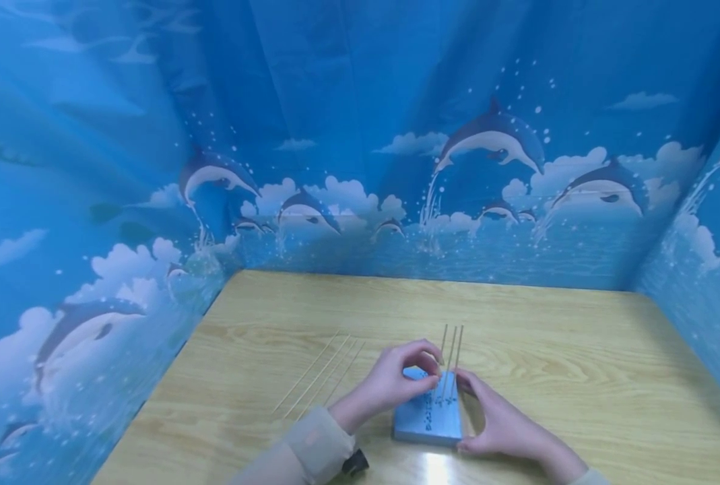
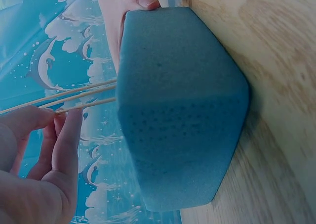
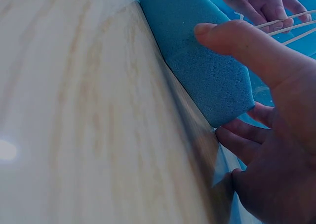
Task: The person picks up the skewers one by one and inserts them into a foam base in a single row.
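Observation:
A blue foam block (image 1: 411, 424) lies on the table, its top dotted with small holes. Three thin wooden sticks (image 1: 459, 353) stand upright in it, towards its right side. My left hand (image 1: 396, 377) is over the block and pinches one stick between thumb and fingertips. In the left wrist view, that pinched stick (image 2: 94, 104) reaches the foam beside the other two. My right hand (image 1: 502, 421) holds the block from the right, its thumb (image 3: 222, 36) against the near side and fingers round the far end.
Several more wooden sticks (image 1: 311, 370) lie slantwise on the wood-grain table (image 1: 547, 337), left of the block. A blue curtain (image 1: 347, 135) printed with dolphins borders the table at the back and both sides. A small black object (image 1: 355, 463) shows by the left sleeve.

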`<state>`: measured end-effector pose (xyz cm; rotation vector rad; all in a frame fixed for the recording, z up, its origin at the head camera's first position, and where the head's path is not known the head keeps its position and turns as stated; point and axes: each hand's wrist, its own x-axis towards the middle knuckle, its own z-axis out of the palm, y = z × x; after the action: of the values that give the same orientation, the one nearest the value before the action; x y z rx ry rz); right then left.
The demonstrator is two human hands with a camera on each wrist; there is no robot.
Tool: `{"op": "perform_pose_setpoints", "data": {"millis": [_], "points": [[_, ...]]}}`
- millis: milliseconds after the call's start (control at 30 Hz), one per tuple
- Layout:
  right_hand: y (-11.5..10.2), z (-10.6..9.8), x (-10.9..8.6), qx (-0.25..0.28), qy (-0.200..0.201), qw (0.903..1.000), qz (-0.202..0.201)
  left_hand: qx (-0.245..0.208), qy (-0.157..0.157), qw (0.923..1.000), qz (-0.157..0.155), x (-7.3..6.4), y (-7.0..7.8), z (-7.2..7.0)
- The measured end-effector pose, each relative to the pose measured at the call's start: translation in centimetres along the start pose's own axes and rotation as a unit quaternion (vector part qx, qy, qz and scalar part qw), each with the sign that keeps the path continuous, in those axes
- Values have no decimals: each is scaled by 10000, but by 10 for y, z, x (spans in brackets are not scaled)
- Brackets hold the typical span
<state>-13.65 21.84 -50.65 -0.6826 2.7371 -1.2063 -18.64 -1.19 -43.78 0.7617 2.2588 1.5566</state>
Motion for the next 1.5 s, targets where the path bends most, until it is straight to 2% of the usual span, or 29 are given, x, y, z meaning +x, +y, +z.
{"op": "perform_pose_setpoints", "data": {"millis": [167, 400, 733, 833, 1000, 1200, 1367, 1500], "points": [[0, -1, 1, 12, 12, 10000, -2, 15, 54, 10000, 24, 1, -1, 0], [-2, -1, 0, 19, -11, 10000, -27, 338, 24, 9987, 369, 3, 0, 1], [-3, -2, 0, 6, -37, 10000, -13, 270, -119, 9988, 388, 3, 9, -2], [-3, -1, 0, -8, -21, 10000, -15, 273, -97, 9988, 389, 2, 13, -7], [-4, 0, -1, -6, -44, 9999, 105, 414, 199, 9981, 421, -2, 17, -33], [-5, 0, -3, 17, -142, 9994, 305, 724, 725, 9940, 378, -9, 16, -82], [-6, 0, -2, 3, -172, 9993, 327, 808, 1139, 9901, 139, -17, 7, -124], [-6, 0, -1, 25, -169, 9994, 317, 567, 1449, 9873, -314, -23, -5, -148]]}}
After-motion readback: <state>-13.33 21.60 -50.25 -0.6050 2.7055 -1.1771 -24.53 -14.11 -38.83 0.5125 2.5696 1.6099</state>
